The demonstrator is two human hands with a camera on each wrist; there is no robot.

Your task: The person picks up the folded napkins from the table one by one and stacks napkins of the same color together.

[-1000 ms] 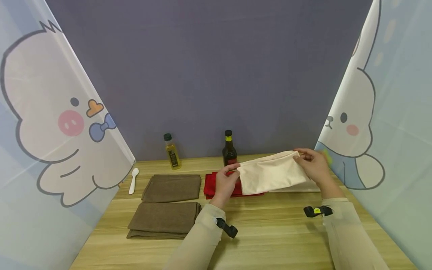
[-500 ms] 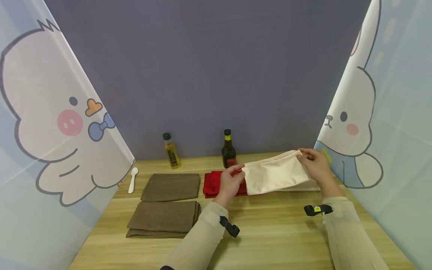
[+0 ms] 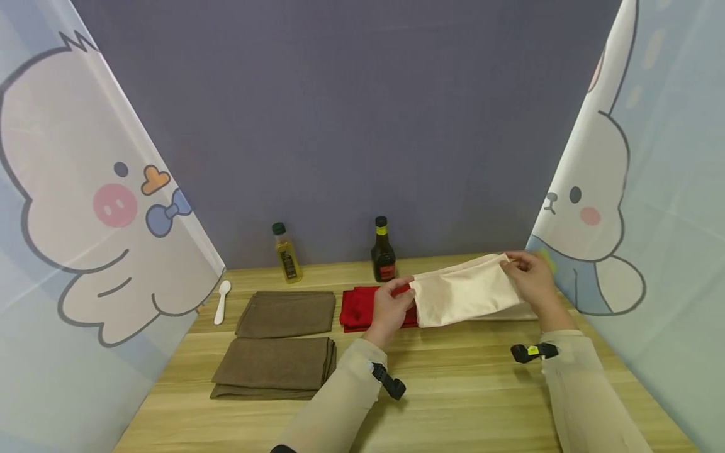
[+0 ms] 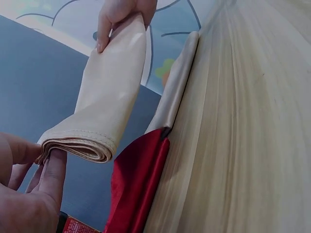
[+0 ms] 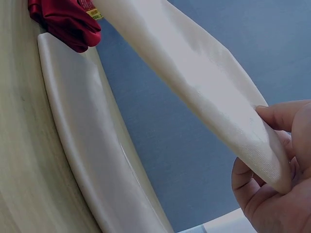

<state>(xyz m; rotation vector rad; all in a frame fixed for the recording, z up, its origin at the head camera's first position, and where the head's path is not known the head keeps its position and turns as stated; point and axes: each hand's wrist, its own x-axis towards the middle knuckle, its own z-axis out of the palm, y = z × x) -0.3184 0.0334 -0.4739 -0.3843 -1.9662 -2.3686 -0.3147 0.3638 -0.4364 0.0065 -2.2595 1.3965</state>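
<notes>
A folded cream cloth [image 3: 461, 294] is held up off the table between both hands. My left hand [image 3: 389, 311] pinches its left end, where the left wrist view shows several stacked layers [image 4: 80, 145]. At the other end, my right hand [image 3: 532, 280] pinches a corner between thumb and fingers. Below lies a second folded cream cloth [image 5: 92, 126], flat on the table and partly hidden in the head view. Beside it, a folded red cloth [image 3: 358, 308] lies behind the left hand, its right part covered by the hand and the raised cloth.
Two folded brown cloths [image 3: 274, 365] lie one before the other at left. A white spoon [image 3: 222, 303] rests near the left edge. Along the back stand a bottle of yellow oil [image 3: 287, 255] and a dark sauce bottle [image 3: 383, 251]. Printed curtains flank the wooden table [image 3: 453, 390].
My left hand has shifted to the right with its end of the cream cloth, so more of the red cloth shows. The right hand has barely moved.
</notes>
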